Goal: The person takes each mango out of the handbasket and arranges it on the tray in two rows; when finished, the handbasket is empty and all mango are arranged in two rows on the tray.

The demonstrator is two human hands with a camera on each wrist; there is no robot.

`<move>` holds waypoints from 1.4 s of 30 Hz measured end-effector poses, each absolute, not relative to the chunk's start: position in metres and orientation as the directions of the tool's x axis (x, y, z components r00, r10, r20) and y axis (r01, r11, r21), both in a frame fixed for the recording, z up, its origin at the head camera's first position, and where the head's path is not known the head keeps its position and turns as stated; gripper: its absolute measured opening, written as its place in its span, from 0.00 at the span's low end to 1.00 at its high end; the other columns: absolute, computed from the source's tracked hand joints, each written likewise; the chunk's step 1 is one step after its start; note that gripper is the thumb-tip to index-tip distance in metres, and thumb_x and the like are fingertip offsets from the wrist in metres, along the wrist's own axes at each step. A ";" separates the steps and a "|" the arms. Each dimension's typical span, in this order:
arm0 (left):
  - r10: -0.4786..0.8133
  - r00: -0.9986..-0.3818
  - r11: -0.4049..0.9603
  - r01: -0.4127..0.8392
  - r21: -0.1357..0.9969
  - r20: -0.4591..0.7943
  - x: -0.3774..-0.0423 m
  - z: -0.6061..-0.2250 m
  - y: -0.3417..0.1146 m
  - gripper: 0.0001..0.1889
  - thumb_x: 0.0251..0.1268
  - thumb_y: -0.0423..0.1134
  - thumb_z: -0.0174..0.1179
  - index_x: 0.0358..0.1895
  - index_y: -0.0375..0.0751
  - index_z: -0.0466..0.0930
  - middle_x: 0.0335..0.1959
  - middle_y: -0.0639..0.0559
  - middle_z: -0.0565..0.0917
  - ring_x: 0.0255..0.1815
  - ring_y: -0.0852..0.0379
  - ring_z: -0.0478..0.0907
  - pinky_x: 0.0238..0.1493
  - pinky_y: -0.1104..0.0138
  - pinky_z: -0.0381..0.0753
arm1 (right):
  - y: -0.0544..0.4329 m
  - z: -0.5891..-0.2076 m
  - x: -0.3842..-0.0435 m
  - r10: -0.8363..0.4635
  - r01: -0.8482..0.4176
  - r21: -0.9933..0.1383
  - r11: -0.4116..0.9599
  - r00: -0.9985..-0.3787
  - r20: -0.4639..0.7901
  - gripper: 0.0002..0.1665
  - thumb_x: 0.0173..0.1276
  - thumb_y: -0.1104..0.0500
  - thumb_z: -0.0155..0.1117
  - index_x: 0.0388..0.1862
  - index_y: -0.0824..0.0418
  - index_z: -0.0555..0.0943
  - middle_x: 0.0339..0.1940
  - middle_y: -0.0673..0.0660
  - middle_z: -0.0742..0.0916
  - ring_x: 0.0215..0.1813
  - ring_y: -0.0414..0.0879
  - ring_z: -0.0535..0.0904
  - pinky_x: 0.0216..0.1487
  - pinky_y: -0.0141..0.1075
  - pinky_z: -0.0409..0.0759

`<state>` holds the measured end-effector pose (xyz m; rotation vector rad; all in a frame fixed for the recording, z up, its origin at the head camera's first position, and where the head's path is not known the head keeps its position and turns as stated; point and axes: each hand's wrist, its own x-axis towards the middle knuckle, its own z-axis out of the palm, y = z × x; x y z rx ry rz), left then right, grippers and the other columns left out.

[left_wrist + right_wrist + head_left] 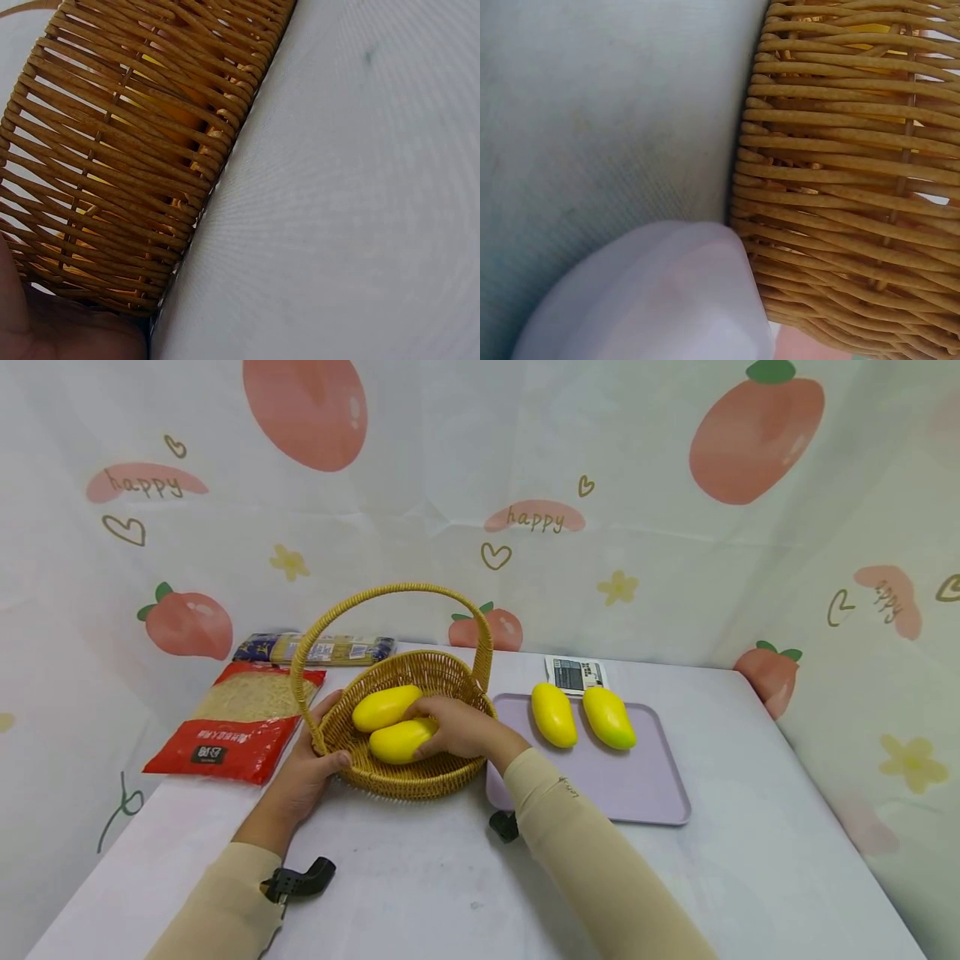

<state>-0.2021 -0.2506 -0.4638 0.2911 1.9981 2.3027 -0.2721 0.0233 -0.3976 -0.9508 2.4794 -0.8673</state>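
Note:
In the head view, a wicker basket with a tall arched handle stands on the table. My left hand grips its left side, the thumb at the rim. Two yellow mangoes are inside. My right hand reaches in over the right rim and holds the front mango; the rear mango lies just behind it. The woven wall fills much of the left wrist view, with part of my left hand at its lower end. My right hand is out of sight in the right wrist view.
Right of the basket, a lilac tray carries two more mangoes. A white printed packet lies behind them. On the left are a red bag of grain-like food and a long blue-and-yellow package. A patterned curtain hangs behind.

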 end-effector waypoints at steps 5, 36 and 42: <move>0.180 -0.979 -0.146 0.071 0.987 0.097 -0.201 -0.462 -0.250 0.45 0.82 0.26 0.59 0.91 0.61 0.49 0.89 0.46 0.53 0.85 0.45 0.53 0.75 0.68 0.68 | 0.023 -0.398 -0.274 -0.712 -0.487 -0.658 0.574 -0.694 -0.107 0.35 0.70 0.56 0.83 0.74 0.59 0.81 0.70 0.54 0.83 0.71 0.47 0.74 0.76 0.40 0.68; 0.189 -0.978 -0.103 0.072 0.992 0.091 -0.202 -0.464 -0.253 0.45 0.83 0.28 0.59 0.91 0.61 0.47 0.89 0.46 0.52 0.86 0.44 0.52 0.73 0.70 0.69 | 0.065 -0.362 -0.236 -0.672 -0.524 -0.757 0.391 -0.725 0.155 0.44 0.70 0.55 0.82 0.81 0.55 0.74 0.71 0.51 0.79 0.65 0.47 0.74 0.68 0.43 0.75; 0.180 -0.980 -0.110 0.067 0.992 0.086 -0.201 -0.464 -0.251 0.45 0.83 0.28 0.58 0.91 0.61 0.47 0.89 0.46 0.52 0.87 0.43 0.50 0.74 0.71 0.68 | 0.082 -0.361 -0.221 -0.597 -0.485 -0.808 0.335 -0.772 0.216 0.42 0.69 0.54 0.83 0.80 0.52 0.76 0.69 0.49 0.79 0.63 0.48 0.75 0.66 0.49 0.79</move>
